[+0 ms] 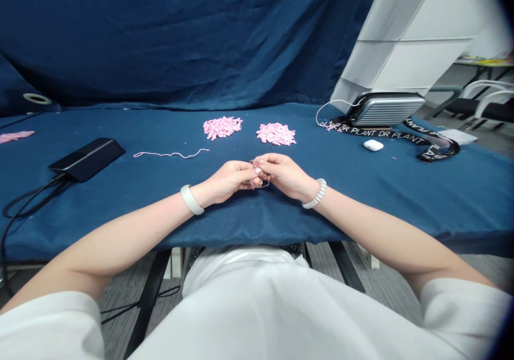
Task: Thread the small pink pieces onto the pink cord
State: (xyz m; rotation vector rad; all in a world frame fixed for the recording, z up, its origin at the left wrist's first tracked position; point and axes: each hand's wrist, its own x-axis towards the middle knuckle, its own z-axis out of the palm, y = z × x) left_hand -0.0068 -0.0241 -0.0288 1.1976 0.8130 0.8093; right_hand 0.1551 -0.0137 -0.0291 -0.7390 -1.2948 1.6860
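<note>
Two bare hands meet above a blue cloth-covered table, the left hand and the right hand both curled closed, their fingertips pinching a small pink loop at the centre of the grip, its lower curve hanging just below the fingers. The exact hold is hidden by the fingers. A white band circles the left wrist, and a white coiled bracelet circles the right. At 12 o'clock, a little way beyond the hands, lie two heaps of small pink pieces, set just apart. A loose pink cord stretches toward 11 o'clock, and a black power bank trails a black cable at 10 o'clock. Toward 2 o'clock sit a white earbud case, a black "DR PLANT" lanyard and a silver case, in front of a white panelled structure.
</note>
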